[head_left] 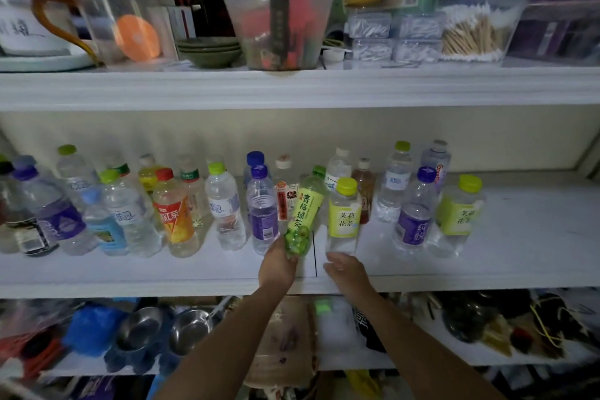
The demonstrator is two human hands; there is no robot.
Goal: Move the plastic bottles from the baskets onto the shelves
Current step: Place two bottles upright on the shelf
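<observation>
Bottle of green tea (pixel 303 214), tilted, near the front edge of the middle shelf (pixel 194 273): my left hand (pixel 277 265) grips its base. My right hand (pixel 345 269), loosely spread, holds nothing, just below a yellow-label bottle (pixel 344 217). Set down crooked, it could topple its crowded neighbours.

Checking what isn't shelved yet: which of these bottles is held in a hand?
The green-labelled tea bottle, base gripped by the left hand; the others stand on the shelf, no hand round them.
</observation>
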